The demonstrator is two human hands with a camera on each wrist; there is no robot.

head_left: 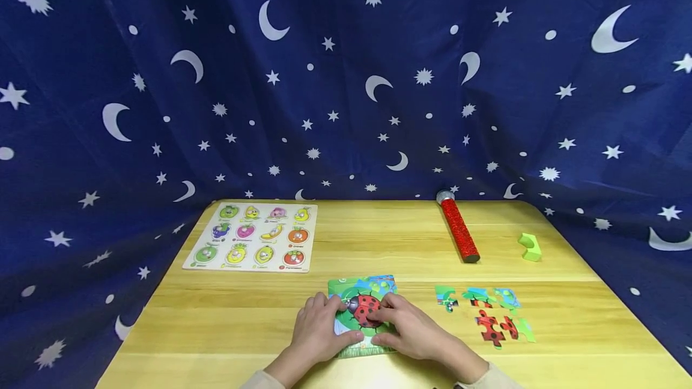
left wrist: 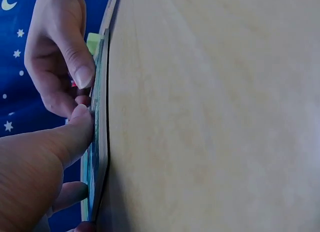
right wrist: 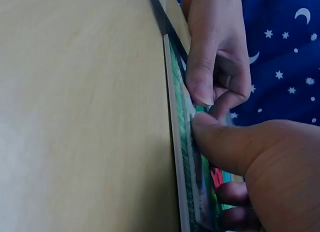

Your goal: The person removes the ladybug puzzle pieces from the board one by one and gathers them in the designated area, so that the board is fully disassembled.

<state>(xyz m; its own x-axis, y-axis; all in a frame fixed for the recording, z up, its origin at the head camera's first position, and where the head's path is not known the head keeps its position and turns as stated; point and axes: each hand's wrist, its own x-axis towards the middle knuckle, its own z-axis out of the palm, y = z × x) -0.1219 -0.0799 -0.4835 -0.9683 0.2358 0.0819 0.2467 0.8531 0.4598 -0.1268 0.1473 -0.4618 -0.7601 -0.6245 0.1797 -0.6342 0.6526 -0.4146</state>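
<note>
A ladybug jigsaw puzzle board point(head_left: 361, 348) lies flat near the front middle of the table, a red ladybug on green leaves showing on it. My left hand point(head_left: 318, 328) rests on its left side, with thumb and fingertips touching the surface. From the right, my right hand point(head_left: 413, 328) presses its fingertips and thumb on the ladybug picture. The two thumbs come close together near the board's front edge. In the left wrist view the board point(left wrist: 102, 127) appears edge-on, and the fingertips partly hide what lies under them.
Several loose puzzle pieces point(head_left: 489, 329) lie to the right. Behind them are a red glittery microphone-like stick point(head_left: 458, 227) and a green notched block point(head_left: 531, 247). A fruit puzzle board point(head_left: 251, 238) lies at the back left. A starry blue curtain point(head_left: 346, 95) surrounds the wooden table point(head_left: 227, 317).
</note>
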